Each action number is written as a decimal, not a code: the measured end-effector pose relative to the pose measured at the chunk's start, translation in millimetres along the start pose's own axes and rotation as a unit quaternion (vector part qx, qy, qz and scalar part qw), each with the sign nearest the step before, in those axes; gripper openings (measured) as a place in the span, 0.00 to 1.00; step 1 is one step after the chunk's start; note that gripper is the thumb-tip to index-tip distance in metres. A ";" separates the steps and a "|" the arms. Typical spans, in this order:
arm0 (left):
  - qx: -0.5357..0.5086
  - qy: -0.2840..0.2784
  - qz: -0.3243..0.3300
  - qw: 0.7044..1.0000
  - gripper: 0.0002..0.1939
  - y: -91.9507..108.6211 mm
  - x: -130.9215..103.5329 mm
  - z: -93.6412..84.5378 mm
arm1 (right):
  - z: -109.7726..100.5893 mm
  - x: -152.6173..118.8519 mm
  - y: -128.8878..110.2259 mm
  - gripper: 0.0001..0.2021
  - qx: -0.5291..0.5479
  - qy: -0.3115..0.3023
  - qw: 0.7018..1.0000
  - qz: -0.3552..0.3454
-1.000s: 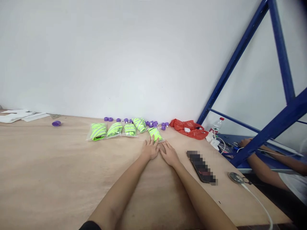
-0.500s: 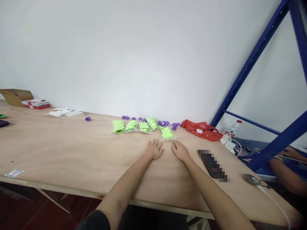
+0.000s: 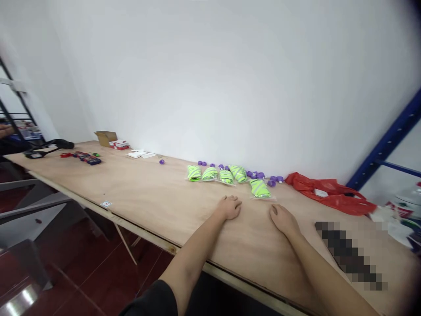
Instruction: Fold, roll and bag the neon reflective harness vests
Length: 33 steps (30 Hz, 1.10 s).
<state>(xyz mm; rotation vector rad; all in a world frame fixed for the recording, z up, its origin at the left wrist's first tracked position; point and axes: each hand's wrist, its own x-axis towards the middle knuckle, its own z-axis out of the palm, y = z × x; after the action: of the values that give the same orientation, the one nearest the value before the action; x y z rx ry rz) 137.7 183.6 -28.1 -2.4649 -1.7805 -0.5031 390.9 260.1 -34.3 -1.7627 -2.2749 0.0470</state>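
Observation:
My left hand [image 3: 230, 207] rests on the wooden table, fingers lying loosely on the surface, holding nothing. To its right my right hand [image 3: 283, 219] also lies on the tabletop with nothing in it, its fingers partly hidden. Just beyond the hands is a clear bag of folded neon-yellow striped reflective fabric [image 3: 259, 188], apart from both. Several similar bags line up to its left, among them one [image 3: 194, 173] at the left end and one [image 3: 237, 174] at the back. Small purple round pieces [image 3: 259, 175] sit behind them along the wall.
A red plastic bag [image 3: 329, 193] lies at the right, near a blue metal frame [image 3: 388, 149]. A pixelated dark object [image 3: 350, 254] is beside my right forearm. Far left are a cardboard box [image 3: 105, 138], white papers [image 3: 138, 153] and a dark-blue-and-red item [image 3: 87, 158].
The view has turned left, so the table's far left end now shows and its contents appear shifted right. Both hands stay resting on the table, the right one looking slightly more drawn in.

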 end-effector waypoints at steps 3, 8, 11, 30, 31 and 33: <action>-0.002 0.000 -0.002 1.000 0.18 -0.6 2.4 1.8 | 1.9 3.9 2.4 0.25 0.001 -0.005 1.000 -0.002; -0.013 -0.012 -0.007 1.000 0.19 -1.1 6.7 7.5 | 5.8 10.6 4.7 0.27 0.001 -0.016 1.000 0.001; -0.023 -0.026 -0.017 0.999 0.17 -1.4 6.6 9.4 | 6.1 11.5 4.4 0.28 0.001 -0.021 1.000 0.002; -0.043 -0.033 -0.034 0.998 0.21 -0.9 6.2 5.2 | 17.9 18.4 13.7 0.29 0.001 0.005 1.000 -0.007; -0.044 -0.033 -0.032 0.998 0.21 -0.9 6.2 5.0 | 21.0 20.1 16.2 0.29 0.007 0.011 1.000 -0.003; -0.047 -0.032 -0.030 0.998 0.20 -0.8 6.1 4.7 | 25.5 23.0 20.0 0.30 0.021 0.017 1.000 0.010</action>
<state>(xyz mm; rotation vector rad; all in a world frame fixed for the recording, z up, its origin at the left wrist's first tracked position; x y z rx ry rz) 139.7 190.6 -30.8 -2.5230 -1.9037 -0.5301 398.9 290.7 -58.3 -1.7522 -2.2166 0.0684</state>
